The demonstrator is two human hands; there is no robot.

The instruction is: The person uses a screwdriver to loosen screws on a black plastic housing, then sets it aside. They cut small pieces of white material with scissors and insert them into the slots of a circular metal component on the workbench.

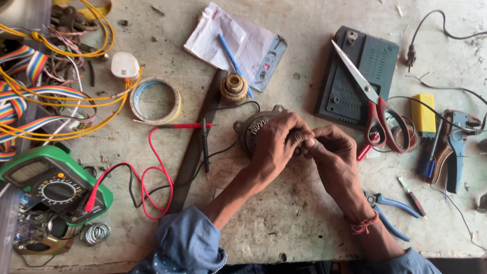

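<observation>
- Grey metal stator (256,129), round with copper windings showing in its open face, lies flat on the tabletop (304,203) at mid-scene, just left of where the two hands meet.
- Left hand (276,144) covers the stator's right rim, fingers curled tight, the fingertips pinching something small that I cannot make out.
- Right hand (332,152) meets it from the right, fingers bunched against the left fingertips; it does not appear to touch the stator body, and what it pinches is hidden.
- Left hand is the nearer one; the stator lies under and to the left of it, while the right hand is just beside, off the rim.
- Being round, the stator has no long axis across the tabletop; its axis points straight up at the camera, open face upward, with mounting ears at the far and left edges.
- Red probe (185,125) lies left of the stator, tip pointing right toward it; a black lead (238,105) curves round its far side.
- Scissors (373,104) rest on a dark panel (355,76) to the right, well apart from the hands.
- Green meter (53,182) sits at the near left.
</observation>
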